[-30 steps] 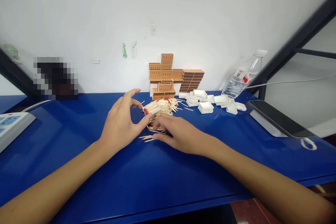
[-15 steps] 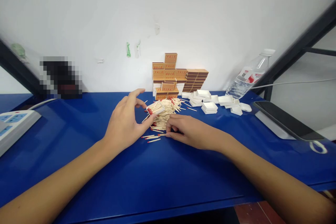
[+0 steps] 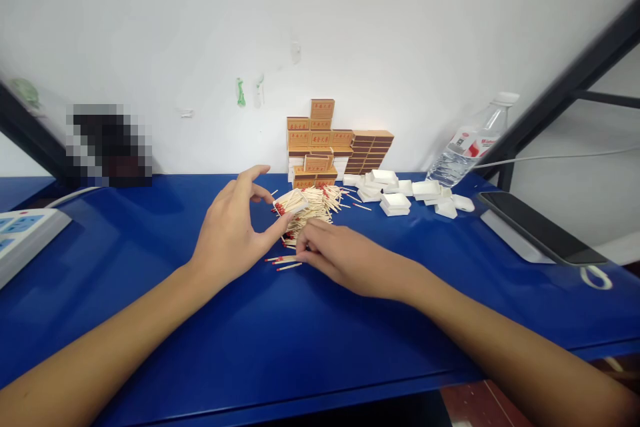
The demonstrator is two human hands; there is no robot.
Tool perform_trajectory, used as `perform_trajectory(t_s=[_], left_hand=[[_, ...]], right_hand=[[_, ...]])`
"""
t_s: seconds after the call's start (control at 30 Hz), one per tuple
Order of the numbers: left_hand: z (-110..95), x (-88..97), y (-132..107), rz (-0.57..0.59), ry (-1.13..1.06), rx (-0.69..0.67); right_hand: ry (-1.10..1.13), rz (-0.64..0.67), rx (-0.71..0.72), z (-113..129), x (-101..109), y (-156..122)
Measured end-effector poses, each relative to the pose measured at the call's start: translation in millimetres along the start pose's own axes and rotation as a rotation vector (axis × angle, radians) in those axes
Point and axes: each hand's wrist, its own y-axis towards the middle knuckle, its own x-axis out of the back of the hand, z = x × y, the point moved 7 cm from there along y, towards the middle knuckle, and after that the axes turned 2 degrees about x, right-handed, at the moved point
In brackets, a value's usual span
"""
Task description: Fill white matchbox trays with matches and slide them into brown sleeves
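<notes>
My left hand (image 3: pixel 230 230) grips a small white matchbox tray (image 3: pixel 299 207) between thumb and fingers, tilted above the table. Red-headed matches (image 3: pixel 289 201) lie side by side inside it. My right hand (image 3: pixel 345 255) is closed in a pinch just below the tray, its fingertips at the end of a match (image 3: pixel 287 258) on the blue table. Beside this one, a few loose matches (image 3: pixel 289 267) lie on the surface. Behind both hands spreads a large heap of matches (image 3: pixel 320 200), partly covered by my right hand and the tray.
Orange matchboxes (image 3: pixel 320 139) are stacked against the wall. To their right sit several white trays (image 3: pixel 395 203), a tilted water bottle (image 3: pixel 467 147) and a phone (image 3: pixel 543 227) on a white block. A power strip (image 3: pixel 30 237) lies at the left edge of the blue table (image 3: pixel 260 353).
My right hand has shifted left, closer to the loose matches. My left hand still holds the filled tray at nearly the same place. The whole view has moved slightly.
</notes>
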Motion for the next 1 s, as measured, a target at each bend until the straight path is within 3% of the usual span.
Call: perform_trajectory(t_s=[0.13,0.33,0.57,0.73,1.0], left_hand=[[0.4,-0.6,-0.3,0.003,-0.003,0.006],[-0.7,0.3,-0.8,-0.003,-0.015,0.010],[-1.4,1.6,-0.5,-0.003,-0.008,0.019],[-0.8,-0.6,-0.5,0.010,-0.012,0.009],[0.1,-0.1,0.0,0.004,-0.007,0.016]], right_hand=[[-0.053,0.033,0.005,0.6,-13.1,3.2],[0.000,-0.005,0.105,2.9,-11.3,3.9],[-0.088,0.065,-0.007,5.0,-18.3,10.5],[-0.249,0.060,0.034,6.1,-22.8,4.7],[-0.116,0.057,-0.024,-2.3,-10.4,-8.5]])
